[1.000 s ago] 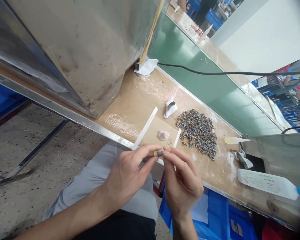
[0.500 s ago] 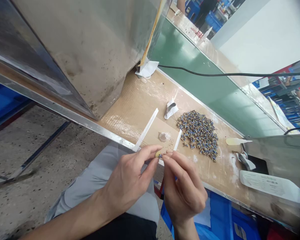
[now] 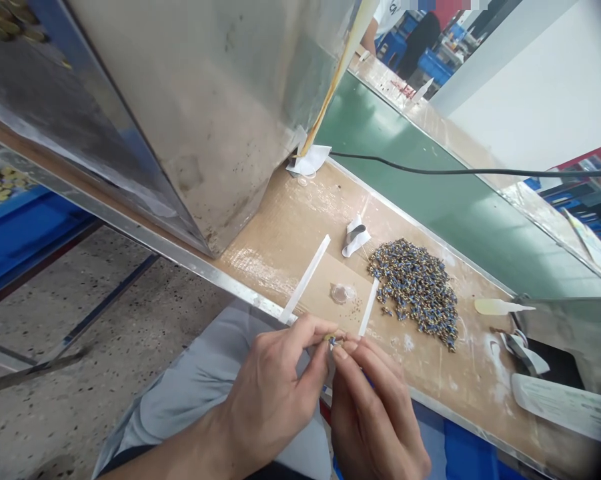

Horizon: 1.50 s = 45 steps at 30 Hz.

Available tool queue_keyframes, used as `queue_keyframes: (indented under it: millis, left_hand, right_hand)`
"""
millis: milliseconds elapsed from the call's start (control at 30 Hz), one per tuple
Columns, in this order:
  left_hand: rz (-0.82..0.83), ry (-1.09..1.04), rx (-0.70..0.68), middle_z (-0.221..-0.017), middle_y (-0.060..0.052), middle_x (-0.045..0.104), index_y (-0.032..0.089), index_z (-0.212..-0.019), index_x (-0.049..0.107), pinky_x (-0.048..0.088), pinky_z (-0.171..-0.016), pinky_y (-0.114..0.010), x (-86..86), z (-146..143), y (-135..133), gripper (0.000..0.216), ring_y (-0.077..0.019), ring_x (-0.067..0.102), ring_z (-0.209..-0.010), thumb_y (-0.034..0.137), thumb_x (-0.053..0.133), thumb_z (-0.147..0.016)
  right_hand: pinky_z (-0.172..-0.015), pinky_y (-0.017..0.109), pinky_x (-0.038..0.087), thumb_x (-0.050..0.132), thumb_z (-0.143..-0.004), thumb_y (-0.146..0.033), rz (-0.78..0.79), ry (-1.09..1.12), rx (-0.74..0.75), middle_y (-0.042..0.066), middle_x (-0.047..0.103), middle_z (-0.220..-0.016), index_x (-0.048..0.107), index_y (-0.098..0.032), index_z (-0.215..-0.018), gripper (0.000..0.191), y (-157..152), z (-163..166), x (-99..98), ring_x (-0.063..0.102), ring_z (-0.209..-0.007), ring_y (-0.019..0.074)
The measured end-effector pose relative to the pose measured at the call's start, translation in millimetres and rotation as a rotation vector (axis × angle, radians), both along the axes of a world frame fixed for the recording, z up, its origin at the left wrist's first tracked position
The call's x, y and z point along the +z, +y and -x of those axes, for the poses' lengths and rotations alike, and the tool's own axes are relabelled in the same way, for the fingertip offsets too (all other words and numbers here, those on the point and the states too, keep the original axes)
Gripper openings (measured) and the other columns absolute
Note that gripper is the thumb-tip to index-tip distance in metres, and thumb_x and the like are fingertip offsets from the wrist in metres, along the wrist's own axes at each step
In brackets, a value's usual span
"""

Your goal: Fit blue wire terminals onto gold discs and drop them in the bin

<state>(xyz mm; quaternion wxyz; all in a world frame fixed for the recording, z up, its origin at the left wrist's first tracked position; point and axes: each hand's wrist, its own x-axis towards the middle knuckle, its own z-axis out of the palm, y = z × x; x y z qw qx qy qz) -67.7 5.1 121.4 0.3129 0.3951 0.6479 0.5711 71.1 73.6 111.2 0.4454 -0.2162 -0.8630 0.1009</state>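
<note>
Two hands (image 3: 325,393) pinching a tiny blue-and-yellow piece (image 3: 333,340), heap of small parts (image 3: 416,288) beyond, on brown worktop (image 3: 275,257)

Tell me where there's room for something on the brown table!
Bare brown tabletop shows between the metal box and the leftmost tape strip. It's crowded at the blue-and-gold pile, around the pointed bottle, and where the left hand and right hand meet.

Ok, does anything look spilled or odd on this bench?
Slightly: tiny bits lie loose beside the small clear dish rather than in it, and whitish smears mark the bench top near the white container. Whether accidental, I can't tell.
</note>
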Motion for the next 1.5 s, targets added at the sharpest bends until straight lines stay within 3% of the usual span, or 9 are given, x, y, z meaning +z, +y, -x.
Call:
queue_keyframes:
  millis: [367, 667, 800, 867, 967, 1100, 1300, 1500]
  left_hand:
    - [-0.020, -0.066, 0.025, -0.112, 0.002, 0.092, 0.027, -0.116, 0.078, 0.065, -0.088, -0.017, -0.3, -3, -1, 0.024, -0.0131, 0.089, -0.097, 0.013, 0.060, -0.107]
    - [-0.042, 0.056, 0.059, -0.100, 0.006, 0.089, 0.027, -0.113, 0.076, 0.062, -0.086, -0.021, -6.5, -6, -3, 0.022, -0.0135, 0.088, -0.093, 0.014, 0.060, -0.108]
    - [0.027, -0.060, 0.006, -0.113, 0.003, 0.091, 0.028, -0.123, 0.076, 0.063, -0.091, -0.022, -7.1, -2, -2, 0.021, -0.0153, 0.087, -0.105, 0.020, 0.061, -0.112]
    - [0.068, -0.165, -0.036, -0.120, 0.002, 0.090, 0.029, -0.126, 0.076, 0.063, -0.095, -0.022, -6.0, 1, -2, 0.019, -0.0165, 0.086, -0.111, 0.025, 0.063, -0.113]
    - [0.098, -0.243, -0.097, -0.115, 0.001, 0.090, 0.028, -0.119, 0.080, 0.063, -0.092, -0.023, -4.2, 4, -1, 0.016, -0.0172, 0.086, -0.106, 0.028, 0.065, -0.113]
    - [0.135, -0.213, -0.160, -0.106, 0.002, 0.088, 0.026, -0.112, 0.083, 0.059, -0.088, -0.025, -3.1, 2, 1, 0.017, -0.0164, 0.083, -0.096, 0.027, 0.066, -0.112]
    - [0.189, -0.038, -0.254, -0.094, 0.003, 0.082, 0.026, -0.102, 0.078, 0.053, -0.078, -0.027, -1.2, -9, 4, 0.019, -0.0171, 0.077, -0.089, 0.025, 0.062, -0.112]
    - [0.211, 0.095, -0.286, -0.087, 0.003, 0.078, 0.025, -0.097, 0.074, 0.046, -0.061, -0.024, 5.1, -28, 8, 0.016, -0.0166, 0.072, -0.079, 0.023, 0.063, -0.109]
  right_hand:
    - [-0.102, 0.041, 0.070, 0.076, -0.095, 0.008, -0.021, -0.079, 0.068, 0.010, 0.079, -0.132, 0.078, -0.016, -0.141, 0.052, 2, -9, -3.0, 0.079, -0.125, 0.0305]
    - [-0.101, 0.043, 0.070, 0.079, -0.091, 0.011, 0.048, -0.036, 0.056, 0.009, 0.079, -0.131, 0.080, -0.018, -0.139, 0.056, -3, -4, -4.8, 0.079, -0.124, 0.0314]
    - [-0.103, 0.041, 0.069, 0.079, -0.091, 0.011, 0.083, 0.025, 0.014, 0.008, 0.081, -0.128, 0.082, -0.020, -0.135, 0.055, 1, -5, -5.9, 0.080, -0.119, 0.0275]
    - [-0.102, 0.039, 0.069, 0.078, -0.095, 0.005, 0.163, 0.048, -0.015, 0.008, 0.081, -0.129, 0.081, -0.022, -0.137, 0.049, 6, -10, -3.9, 0.081, -0.116, 0.0255]
    - [-0.098, 0.034, 0.069, 0.074, -0.104, -0.011, 0.408, -0.009, -0.064, 0.007, 0.081, -0.128, 0.081, -0.026, -0.133, 0.033, 13, -20, 0.9, 0.080, -0.115, 0.0223]
    - [-0.088, 0.027, 0.067, 0.073, -0.109, -0.020, 0.673, -0.032, 0.008, 0.004, 0.081, -0.117, 0.083, -0.031, -0.121, 0.019, 19, -28, 3.7, 0.080, -0.107, 0.0183]
    - [-0.077, 0.026, 0.064, 0.077, -0.107, -0.022, 0.875, 0.055, 0.041, 0.001, 0.081, -0.106, 0.086, -0.032, -0.112, 0.014, 20, -44, 1.6, 0.078, -0.088, 0.0153]
    - [-0.078, 0.027, 0.061, 0.081, -0.104, -0.024, 1.026, 0.160, 0.086, 0.002, 0.082, -0.099, 0.088, -0.031, -0.108, 0.010, 20, -61, -0.8, 0.078, -0.090, 0.0168]
